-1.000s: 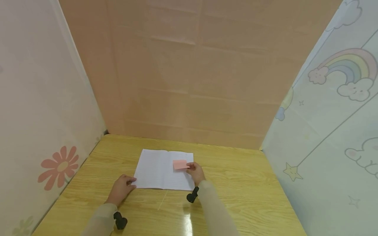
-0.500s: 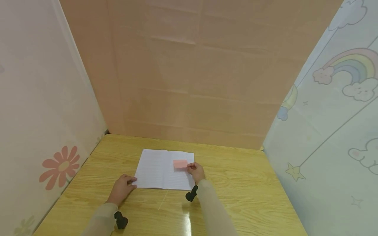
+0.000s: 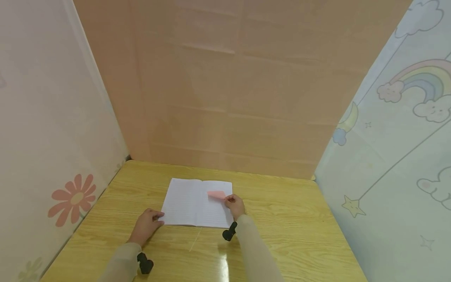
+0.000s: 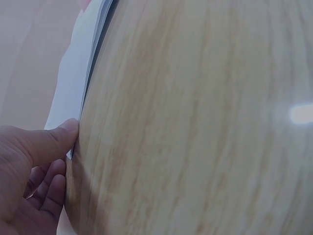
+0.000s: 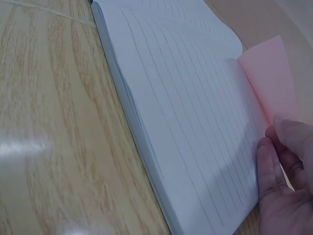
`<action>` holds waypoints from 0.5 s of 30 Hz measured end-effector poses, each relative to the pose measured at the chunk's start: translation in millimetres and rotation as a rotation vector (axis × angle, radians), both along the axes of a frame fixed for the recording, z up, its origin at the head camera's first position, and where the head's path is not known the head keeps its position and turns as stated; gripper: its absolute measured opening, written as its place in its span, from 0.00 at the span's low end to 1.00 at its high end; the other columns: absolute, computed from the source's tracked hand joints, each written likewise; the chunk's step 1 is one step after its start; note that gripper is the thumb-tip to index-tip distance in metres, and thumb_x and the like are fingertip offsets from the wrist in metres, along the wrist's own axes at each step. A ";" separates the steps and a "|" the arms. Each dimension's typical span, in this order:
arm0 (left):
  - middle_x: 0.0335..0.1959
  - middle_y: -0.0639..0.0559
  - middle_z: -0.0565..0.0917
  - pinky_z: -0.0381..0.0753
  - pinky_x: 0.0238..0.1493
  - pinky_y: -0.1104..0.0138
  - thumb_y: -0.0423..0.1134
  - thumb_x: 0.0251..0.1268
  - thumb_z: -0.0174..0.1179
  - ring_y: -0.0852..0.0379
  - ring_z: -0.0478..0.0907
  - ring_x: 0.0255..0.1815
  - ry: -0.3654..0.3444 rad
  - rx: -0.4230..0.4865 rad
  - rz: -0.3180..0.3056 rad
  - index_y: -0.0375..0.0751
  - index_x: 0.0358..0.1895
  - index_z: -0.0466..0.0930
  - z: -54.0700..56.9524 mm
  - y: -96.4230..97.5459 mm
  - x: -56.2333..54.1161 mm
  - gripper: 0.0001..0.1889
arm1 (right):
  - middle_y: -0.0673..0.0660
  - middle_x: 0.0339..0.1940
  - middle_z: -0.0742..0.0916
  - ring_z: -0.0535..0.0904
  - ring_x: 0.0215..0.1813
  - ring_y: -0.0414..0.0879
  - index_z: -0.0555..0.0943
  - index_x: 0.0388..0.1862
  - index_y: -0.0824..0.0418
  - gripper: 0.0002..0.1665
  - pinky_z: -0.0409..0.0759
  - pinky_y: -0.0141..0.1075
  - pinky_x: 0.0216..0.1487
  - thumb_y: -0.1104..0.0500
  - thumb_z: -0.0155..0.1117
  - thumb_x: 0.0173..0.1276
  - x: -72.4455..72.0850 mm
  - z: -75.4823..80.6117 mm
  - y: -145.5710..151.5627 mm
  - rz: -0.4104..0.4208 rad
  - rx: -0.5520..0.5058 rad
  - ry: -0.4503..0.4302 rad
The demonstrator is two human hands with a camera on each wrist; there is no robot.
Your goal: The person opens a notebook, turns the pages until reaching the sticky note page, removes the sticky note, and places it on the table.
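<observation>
An open lined notebook [image 3: 179, 203] lies on the table, its two pages spread. My right hand [image 3: 235, 205] pinches a pink sticky note [image 3: 215, 194] by its near right corner over the right page. In the right wrist view the sticky note [image 5: 269, 73] slants up from the page, its held corner between thumb and fingertips. My left hand [image 3: 146, 225] is at the notebook's near left corner. Seen from the left wrist, the left thumb [image 4: 54, 142] lies on that corner and the other fingers curl below it, pinching the notebook [image 4: 80, 68].
The wooden table [image 3: 289, 227] reaches to an orange-brown backdrop [image 3: 225, 98]. Patterned white panels [image 3: 387, 176] flank it left and right. A thin pale strip [image 3: 195, 239] lies on the table below the notebook. Black wrist cameras [image 3: 230, 232] sit on both wrists.
The sticky note has tilted and now looks narrower, its near left corner lifted, still pinched by my right hand. My left hand keeps its place at the notebook corner.
</observation>
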State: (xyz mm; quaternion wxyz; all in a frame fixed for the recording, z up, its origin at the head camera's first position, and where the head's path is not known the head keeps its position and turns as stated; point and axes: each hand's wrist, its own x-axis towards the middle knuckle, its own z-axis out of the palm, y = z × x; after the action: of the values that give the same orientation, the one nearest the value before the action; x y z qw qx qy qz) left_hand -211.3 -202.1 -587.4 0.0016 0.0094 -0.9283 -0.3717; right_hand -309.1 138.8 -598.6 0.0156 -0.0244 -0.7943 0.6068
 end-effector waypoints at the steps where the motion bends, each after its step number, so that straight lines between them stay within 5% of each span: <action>1: 0.41 0.45 0.78 0.79 0.47 0.52 0.32 0.57 0.68 0.50 0.77 0.42 0.000 0.002 0.002 0.35 0.47 0.84 -0.1 0.0 0.1 0.14 | 0.56 0.31 0.84 0.76 0.34 0.40 0.80 0.32 0.66 0.02 0.79 0.32 0.38 0.71 0.64 0.61 0.1 0.2 0.3 0.003 0.002 0.002; 15: 0.41 0.45 0.77 0.79 0.46 0.53 0.33 0.57 0.68 0.50 0.77 0.42 0.007 0.011 -0.002 0.35 0.47 0.84 -1.8 -0.5 -0.2 0.14 | 0.59 0.32 0.83 0.74 0.33 0.40 0.78 0.32 0.67 0.03 0.75 0.30 0.36 0.72 0.62 0.62 4.7 8.0 0.0 0.012 0.034 0.025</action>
State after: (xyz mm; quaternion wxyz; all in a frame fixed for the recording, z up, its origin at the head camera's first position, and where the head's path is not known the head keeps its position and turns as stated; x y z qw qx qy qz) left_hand -211.5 -202.6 -589.2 0.0044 0.0071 -0.9263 -0.3767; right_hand -304.3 138.8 -590.6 0.0223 -0.0117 -0.8043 0.5937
